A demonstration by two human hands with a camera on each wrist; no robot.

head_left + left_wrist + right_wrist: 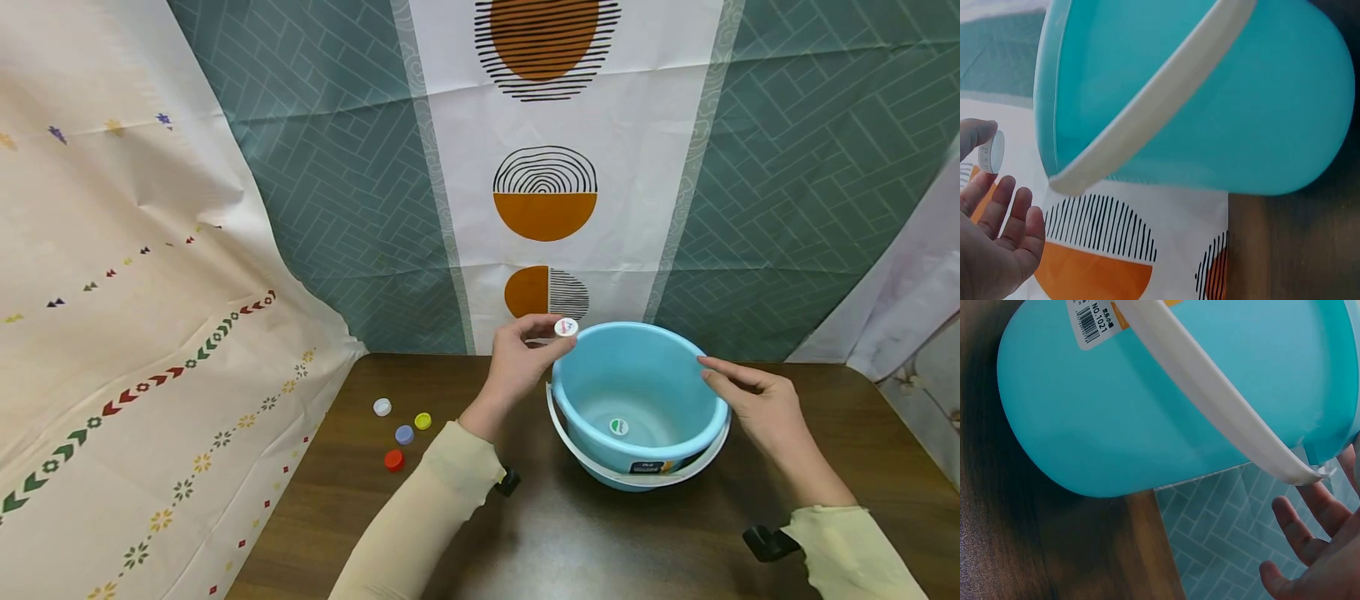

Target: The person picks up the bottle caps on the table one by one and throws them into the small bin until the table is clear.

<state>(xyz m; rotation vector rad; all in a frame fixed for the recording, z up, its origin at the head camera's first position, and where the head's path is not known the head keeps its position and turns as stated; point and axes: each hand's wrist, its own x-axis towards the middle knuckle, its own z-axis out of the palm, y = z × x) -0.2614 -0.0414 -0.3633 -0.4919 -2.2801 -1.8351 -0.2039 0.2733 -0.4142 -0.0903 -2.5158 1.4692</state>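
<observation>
Person at a dark wooden tabletop (330, 533), both hands raised about a light-blue bucket (637, 392) standing upright right of centre. The left hand (527, 358) pinches a white cap (566, 327) between thumb and index fingertip, just beside the far left part of the bucket's rim; the printed top of this cap faces the head view, and the left wrist view shows the other three fingers bent and spread apart from it. The right hand (757, 400) is at the right side of the rim, its thumb and index fingertip touching there and the remaining fingers loosely extended outside the wall; whether it pinches the rim or merely rests against it cannot be told. A white handle (637, 480) hangs down around the bucket's near side, close to a small label (651, 467) bearing, in the right wrist view, a barcode. On the bucket's floor lies a cap with a green print (618, 427). Left of the bucket, well apart from it, four small caps lie loosely grouped: a pale white cap (382, 407) to the far left, a yellow cap (423, 421) on the right, a blue cap (404, 434) between, and a red cap (393, 460) nearest. Beyond the tabletop hangs a green-and-white curtain (330, 167) with orange shapes; at left, a cream cloth (150, 292) with coloured motifs.
</observation>
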